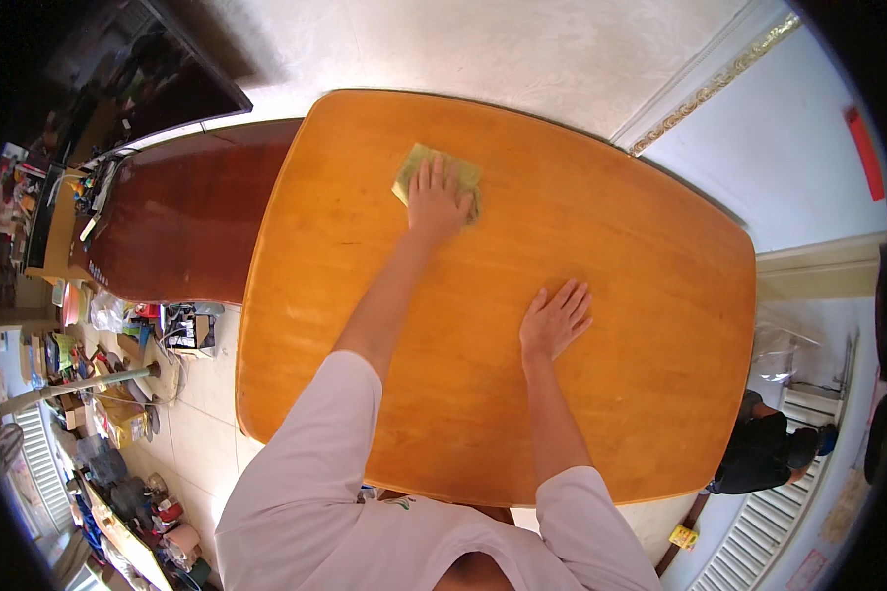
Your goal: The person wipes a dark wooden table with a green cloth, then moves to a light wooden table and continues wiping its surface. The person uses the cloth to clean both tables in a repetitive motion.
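My left hand (438,202) presses a folded yellow-green cloth (404,177) flat onto the wooden tabletop (483,384), toward its far left part. The fingers lie over the cloth, whose edges show around them. Nearer and to the right, my right hand (556,320) rests on the bare orange-brown surface. Its fingers are stretched out and slightly apart, and it holds nothing. What, if anything, lies under the cloth is hidden.
A dark red table (187,212) adjoins on the left, with a large black screen (158,79) beyond it. Boxes, bags and shoes crowd the lower left floor. A pale wall (483,49) stands behind the tabletop. Dark clothing (764,451) and a white radiator (759,522) are at right.
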`<state>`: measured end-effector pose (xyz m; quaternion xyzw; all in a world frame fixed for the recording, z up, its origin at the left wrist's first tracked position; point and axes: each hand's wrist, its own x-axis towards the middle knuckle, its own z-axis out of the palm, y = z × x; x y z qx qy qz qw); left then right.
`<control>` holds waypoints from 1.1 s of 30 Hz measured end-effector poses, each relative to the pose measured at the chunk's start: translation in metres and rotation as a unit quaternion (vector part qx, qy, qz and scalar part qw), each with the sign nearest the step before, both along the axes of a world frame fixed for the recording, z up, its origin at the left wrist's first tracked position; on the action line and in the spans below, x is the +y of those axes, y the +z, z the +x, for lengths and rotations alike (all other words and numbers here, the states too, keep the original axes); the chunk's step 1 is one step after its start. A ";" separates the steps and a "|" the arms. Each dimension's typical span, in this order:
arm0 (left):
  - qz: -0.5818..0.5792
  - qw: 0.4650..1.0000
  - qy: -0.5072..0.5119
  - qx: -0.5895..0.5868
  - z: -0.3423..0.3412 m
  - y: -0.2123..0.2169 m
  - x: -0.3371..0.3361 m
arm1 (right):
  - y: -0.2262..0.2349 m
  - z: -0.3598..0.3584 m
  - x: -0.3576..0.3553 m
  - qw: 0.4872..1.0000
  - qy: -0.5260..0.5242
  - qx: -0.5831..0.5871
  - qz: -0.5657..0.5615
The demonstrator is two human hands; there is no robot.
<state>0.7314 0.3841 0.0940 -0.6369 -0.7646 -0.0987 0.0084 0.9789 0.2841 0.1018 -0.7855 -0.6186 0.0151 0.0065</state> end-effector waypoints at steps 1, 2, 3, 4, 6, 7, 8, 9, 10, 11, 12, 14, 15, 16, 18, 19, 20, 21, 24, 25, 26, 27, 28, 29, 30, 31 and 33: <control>-0.005 1.000 -0.016 -0.014 0.009 0.000 -0.009 | -0.001 0.000 0.000 1.000 0.001 0.005 -0.003; -0.011 0.999 -0.040 -0.033 0.034 0.003 -0.026 | -0.001 0.007 0.000 1.000 -0.006 0.003 -0.007; -0.017 0.997 -0.060 -0.049 0.055 0.007 -0.046 | -0.002 0.009 -0.001 1.000 -0.007 0.003 -0.005; -0.044 0.994 -0.091 -0.046 0.073 0.009 -0.064 | -0.002 0.009 -0.001 1.000 -0.005 0.004 -0.003; -0.043 0.986 -0.138 -0.083 0.094 0.010 -0.099 | 0.001 0.005 -0.002 1.000 0.000 0.008 -0.003; -0.013 0.980 -0.156 -0.124 0.100 0.003 -0.115 | 0.002 0.003 -0.002 1.000 0.004 0.011 -0.004; 0.016 0.971 -0.173 -0.165 0.103 -0.003 -0.128 | 0.003 0.001 -0.002 1.000 0.007 0.012 -0.006; 0.025 0.972 -0.128 -0.197 0.102 -0.005 -0.137 | 0.003 0.002 -0.001 1.000 0.005 0.018 -0.008; 0.033 0.969 -0.083 -0.229 0.092 -0.007 -0.149 | 0.004 0.002 -0.001 1.000 0.004 0.023 -0.010; 0.041 0.964 -0.039 -0.261 0.082 -0.010 -0.159 | 0.005 0.005 0.000 1.000 0.000 0.027 -0.012; 0.089 0.971 0.014 -0.220 0.064 -0.016 -0.173 | 0.005 0.006 0.001 1.000 0.002 0.024 -0.009; 0.092 0.974 0.158 -0.135 0.045 -0.012 -0.189 | 0.004 0.006 0.001 1.000 0.006 0.019 -0.004; 0.049 0.964 0.246 -0.090 0.044 -0.001 -0.190 | 0.003 0.007 0.001 1.000 0.005 0.015 -0.001; 0.037 0.963 0.254 -0.087 0.047 0.001 -0.187 | 0.002 0.009 0.000 1.000 0.003 0.011 0.002; 0.020 0.957 0.279 -0.079 0.051 0.005 -0.179 | -0.002 0.008 0.002 1.000 0.012 0.011 0.017; 0.021 0.956 0.282 -0.075 0.052 0.006 -0.176 | -0.005 0.008 0.002 0.999 0.018 0.012 0.028; 0.019 0.956 0.284 -0.071 0.051 0.006 -0.175 | -0.007 0.010 0.000 0.999 0.021 0.012 0.036; 0.017 0.956 0.285 -0.068 0.052 0.007 -0.175 | -0.008 0.013 -0.002 0.997 0.030 0.045 0.056; -0.017 0.951 0.305 -0.052 0.053 0.014 -0.176 | -0.006 0.019 -0.005 0.981 0.085 0.128 0.115; -0.011 0.949 0.309 -0.055 0.052 0.013 -0.177 | -0.004 0.018 -0.011 0.974 0.121 0.143 0.130; -0.006 0.949 0.311 -0.058 0.052 0.014 -0.176 | -0.001 0.013 -0.015 0.964 0.154 0.158 0.146; 0.000 0.949 0.308 -0.063 0.055 0.015 -0.173 | -0.013 0.007 -0.017 0.916 0.253 0.256 0.176; -0.002 0.950 0.304 -0.068 0.060 0.016 -0.169 | -0.027 0.001 -0.020 0.850 0.345 0.345 0.199; -0.010 0.949 0.307 -0.065 0.059 0.016 -0.173 | -0.015 -0.016 -0.027 0.870 0.406 0.248 0.131; -0.015 0.948 0.311 -0.061 0.055 0.017 -0.175 | 0.004 -0.035 -0.027 0.873 0.462 0.146 0.064; -0.012 0.949 0.310 -0.060 0.055 0.019 -0.172 | 0.008 -0.045 -0.019 0.868 0.467 0.152 0.070; -0.015 0.949 0.310 -0.058 0.057 0.016 -0.174 | 0.009 -0.061 -0.003 0.859 0.478 0.166 0.075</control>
